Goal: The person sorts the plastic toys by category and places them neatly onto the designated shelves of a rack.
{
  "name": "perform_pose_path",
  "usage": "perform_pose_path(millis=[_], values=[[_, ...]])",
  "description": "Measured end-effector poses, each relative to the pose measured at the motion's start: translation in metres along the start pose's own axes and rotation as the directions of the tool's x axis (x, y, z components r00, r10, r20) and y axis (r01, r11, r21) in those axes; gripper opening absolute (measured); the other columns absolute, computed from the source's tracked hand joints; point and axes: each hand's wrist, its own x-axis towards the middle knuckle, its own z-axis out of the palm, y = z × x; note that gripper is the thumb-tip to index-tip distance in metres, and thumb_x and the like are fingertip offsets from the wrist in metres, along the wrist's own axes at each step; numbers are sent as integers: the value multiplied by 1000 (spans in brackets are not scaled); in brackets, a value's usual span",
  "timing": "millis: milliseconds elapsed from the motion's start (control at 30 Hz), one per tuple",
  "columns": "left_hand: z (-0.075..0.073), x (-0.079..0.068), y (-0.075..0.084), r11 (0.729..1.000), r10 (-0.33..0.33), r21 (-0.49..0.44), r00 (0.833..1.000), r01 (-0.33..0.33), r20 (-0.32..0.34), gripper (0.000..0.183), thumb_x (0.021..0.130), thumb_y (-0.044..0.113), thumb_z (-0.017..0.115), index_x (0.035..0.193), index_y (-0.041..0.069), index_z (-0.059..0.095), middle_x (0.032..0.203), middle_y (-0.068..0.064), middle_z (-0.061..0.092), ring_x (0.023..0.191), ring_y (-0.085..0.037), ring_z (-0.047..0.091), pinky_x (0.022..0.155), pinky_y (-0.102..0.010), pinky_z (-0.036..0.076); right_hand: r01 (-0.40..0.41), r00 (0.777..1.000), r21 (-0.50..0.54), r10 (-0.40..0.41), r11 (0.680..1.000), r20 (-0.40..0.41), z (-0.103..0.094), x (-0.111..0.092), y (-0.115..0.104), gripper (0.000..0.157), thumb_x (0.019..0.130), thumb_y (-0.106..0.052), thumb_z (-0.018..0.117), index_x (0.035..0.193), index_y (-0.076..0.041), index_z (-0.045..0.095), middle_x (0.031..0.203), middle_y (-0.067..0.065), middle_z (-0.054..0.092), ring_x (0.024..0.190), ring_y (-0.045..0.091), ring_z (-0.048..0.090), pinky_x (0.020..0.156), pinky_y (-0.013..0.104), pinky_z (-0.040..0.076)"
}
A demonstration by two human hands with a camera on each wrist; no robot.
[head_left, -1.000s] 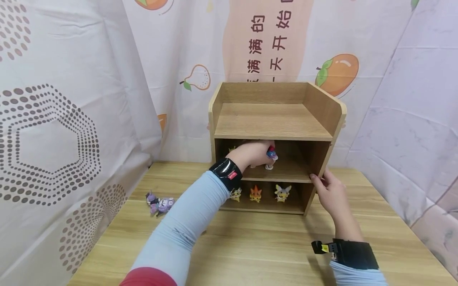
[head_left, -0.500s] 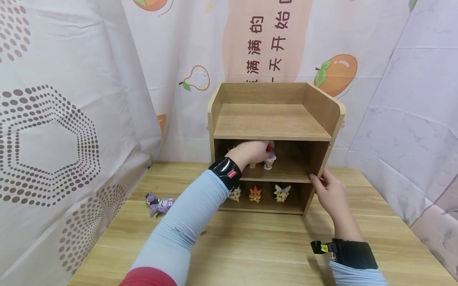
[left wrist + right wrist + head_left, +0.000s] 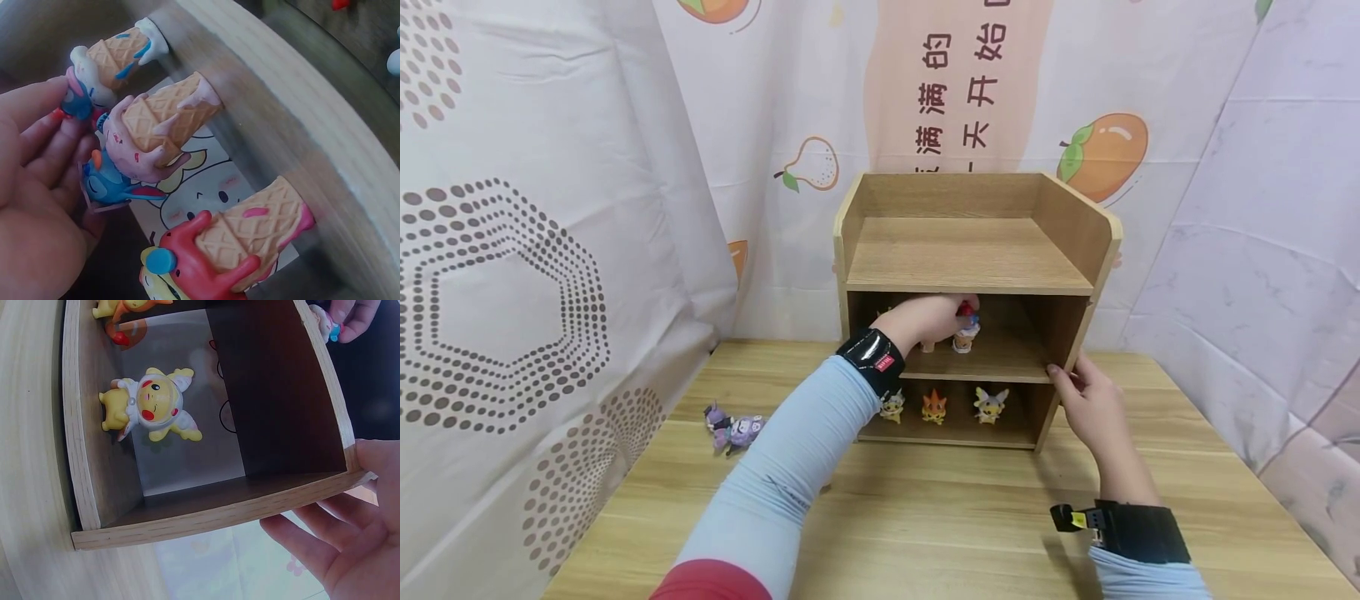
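My left hand reaches into the shelf's middle compartment and pinches the blue top of an ice-cream-cone figurine. In the left wrist view that figurine has white icing and a waffle cone, its base on the board. Beside it stand a pink cone figurine with a blue character and a red cone figurine. My right hand holds the right side panel of the wooden shelf, thumb at the front edge and fingers along the outside.
Several yellow figurines stand in the bottom compartment, among them an orange-hooded one and a grey-eared one. Purple figurines lie on the table at left. A printed curtain hangs behind the shelf.
The cone figurine has gone from tilted in my left hand to upright on the middle board. My left fingers have shifted slightly, showing more of its top. My right hand stays put.
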Motion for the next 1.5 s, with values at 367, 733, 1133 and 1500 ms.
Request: perform_pose_path(millis=[367, 733, 1133, 1500], values=[[3, 2, -2, 1000, 7, -17, 1000, -7, -23, 28, 106, 23, 55, 133, 14, 60, 132, -5, 49, 119, -15, 49, 103, -24, 38, -1, 1000, 2, 1, 1000, -1, 0, 0, -1, 46, 106, -33, 55, 144, -8, 55, 132, 29, 61, 115, 48, 62, 80, 57, 55], [5, 0, -5, 994, -9, -105, 999, 4, -49, 33, 105, 20, 59, 136, 11, 56, 132, -5, 52, 122, -15, 52, 103, -22, 39, 5, 1000, 7, -5, 1000, -1, 1, 0, -2, 45, 106, -31, 55, 143, -6, 56, 132, 30, 60, 115, 49, 62, 79, 57, 55], [1, -14, -8, 996, 21, -87, 996, -29, -90, 52, 103, 23, 62, 151, 13, 45, 151, -5, 46, 140, -18, 43, 115, -22, 27, -3, 1000, 6, 3, 1000, 2, 1, 0, -2, 43, 106, -31, 55, 140, -5, 57, 131, 29, 61, 115, 48, 62, 80, 55, 55], [0, -53, -13, 996, 72, 54, 987, -65, -146, 48, 99, 31, 68, 143, 16, 54, 122, -2, 65, 110, -13, 58, 105, -39, 40, -14, 1000, -8, 14, 1000, 9, -1, -2, -5, 43, 106, -32, 55, 139, -5, 58, 131, 29, 61, 115, 48, 62, 78, 55, 56]])
